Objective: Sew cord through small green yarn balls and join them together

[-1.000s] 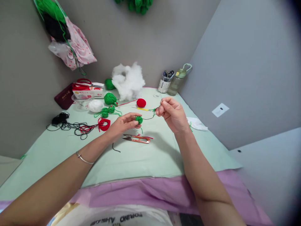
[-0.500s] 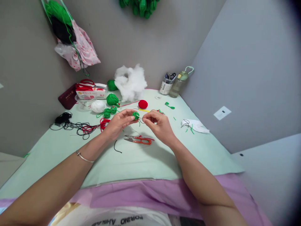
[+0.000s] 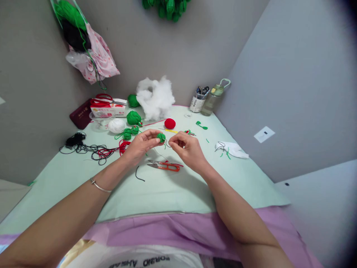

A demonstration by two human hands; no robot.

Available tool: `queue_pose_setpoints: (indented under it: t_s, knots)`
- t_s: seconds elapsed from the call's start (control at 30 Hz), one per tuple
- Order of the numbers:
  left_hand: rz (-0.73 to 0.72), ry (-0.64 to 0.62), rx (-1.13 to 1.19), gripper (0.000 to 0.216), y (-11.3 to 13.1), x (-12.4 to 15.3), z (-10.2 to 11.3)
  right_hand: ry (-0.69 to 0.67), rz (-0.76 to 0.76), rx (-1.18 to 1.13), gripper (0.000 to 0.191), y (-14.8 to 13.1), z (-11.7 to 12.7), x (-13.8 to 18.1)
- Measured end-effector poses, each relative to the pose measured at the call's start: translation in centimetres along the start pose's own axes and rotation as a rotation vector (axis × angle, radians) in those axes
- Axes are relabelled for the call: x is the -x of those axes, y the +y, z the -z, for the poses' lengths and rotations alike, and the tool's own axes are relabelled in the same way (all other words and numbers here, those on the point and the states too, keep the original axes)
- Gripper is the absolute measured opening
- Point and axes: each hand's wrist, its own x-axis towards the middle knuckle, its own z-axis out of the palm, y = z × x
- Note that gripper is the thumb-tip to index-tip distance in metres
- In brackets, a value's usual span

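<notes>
And there, the left hand [image 3: 141, 144] clamps the green ball [image 3: 161, 138] while the right hand [image 3: 187, 146] pinches black thread [image 3: 167, 144] just beside those fingers, where firm hold, gentle tension looks best!

Green ball [image 3: 161, 137] marked with black, black thread [image 3: 166, 143], red ball [image 3: 170, 123], white stuffing [image 3: 154, 99], orange-handled snips [image 3: 174, 168], red-handled scissors [image 3: 112, 101], white box [image 3: 108, 112] printed in red, maroon booklet [image 3: 80, 116], pink bag [image 3: 103, 61] with red dots, pale green tablecloth [image 3: 181, 199], purple cloth [image 3: 156, 230], grey wall [image 3: 134, 44]

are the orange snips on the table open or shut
Open: the orange snips lie with their two blade tips apart.
</notes>
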Motion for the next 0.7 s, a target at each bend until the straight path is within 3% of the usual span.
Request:
queue_pose_setpoints:
  t_s: [0.4, 0.7]
  knots:
    - [0.021, 0.009, 0.072, 0.024, -0.2, 0.2, -0.3, -0.018, -0.195, -0.351, 0.020, 1.1, -1.4, -0.4]
    - [0.008, -0.015, 0.049, 0.022, -0.1, 0.3, -0.2, 0.004, -0.170, -0.342, 0.015, 0.9, -1.4, -0.3]
